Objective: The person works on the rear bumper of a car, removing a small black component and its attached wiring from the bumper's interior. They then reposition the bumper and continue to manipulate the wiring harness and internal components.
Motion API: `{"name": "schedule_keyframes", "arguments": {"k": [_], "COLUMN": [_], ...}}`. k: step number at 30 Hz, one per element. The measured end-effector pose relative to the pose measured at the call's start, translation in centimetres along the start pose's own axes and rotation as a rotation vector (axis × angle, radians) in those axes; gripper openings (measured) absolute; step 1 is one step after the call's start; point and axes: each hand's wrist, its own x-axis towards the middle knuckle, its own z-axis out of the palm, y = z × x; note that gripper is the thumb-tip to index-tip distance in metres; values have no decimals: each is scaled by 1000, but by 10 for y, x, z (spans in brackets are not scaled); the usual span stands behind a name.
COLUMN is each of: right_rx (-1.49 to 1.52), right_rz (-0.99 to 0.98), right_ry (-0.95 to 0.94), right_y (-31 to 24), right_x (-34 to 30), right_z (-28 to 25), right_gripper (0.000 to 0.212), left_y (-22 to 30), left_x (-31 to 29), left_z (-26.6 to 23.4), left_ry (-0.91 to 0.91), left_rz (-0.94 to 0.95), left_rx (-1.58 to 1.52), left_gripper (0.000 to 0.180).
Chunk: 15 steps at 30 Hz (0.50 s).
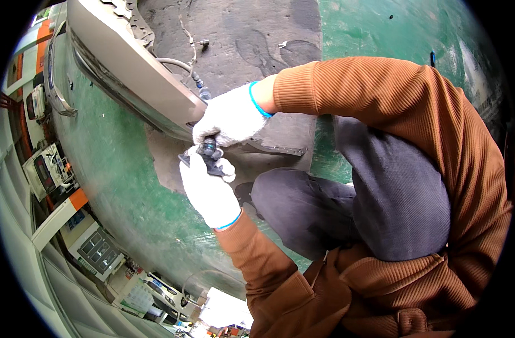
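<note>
My left hand (208,190), in a white knit glove with a blue cuff edge, is closed on a small black plastic part (212,149) with a round, ringed body. Flat black edges of it stick out between the fingers. Just above, my right hand (233,117), gloved alike, is closed with its fingertips against the same part; its far side is hidden by the glove. Behind the right hand a corrugated wire harness (181,64) ends in a connector (203,91) with blue on it. Beside both hands lies the end of a beige car bumper (139,70).
The bumper reaches up and left over a dark, worn mat (240,34) on a green floor (375,28). A thin dark strip (277,149) lies right of the hands. My bent knee (398,191) is close by. Cabinets and equipment (97,250) stand along the left.
</note>
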Motion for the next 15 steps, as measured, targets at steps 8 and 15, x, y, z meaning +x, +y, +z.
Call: {"name": "schedule_keyframes", "arguments": {"k": [8, 15], "right_rx": [-11, -9], "right_rz": [-45, -84], "right_ry": [60, 116], "right_y": [1, 4], "right_x": [-1, -2], "right_z": [6, 12], "right_gripper": [30, 28], "left_y": [-1, 2], "left_x": [-4, -5], "left_z": [23, 34], "left_ry": [170, 221], "left_rz": [62, 56], "left_rx": [210, 343], "left_gripper": [31, 33]}}
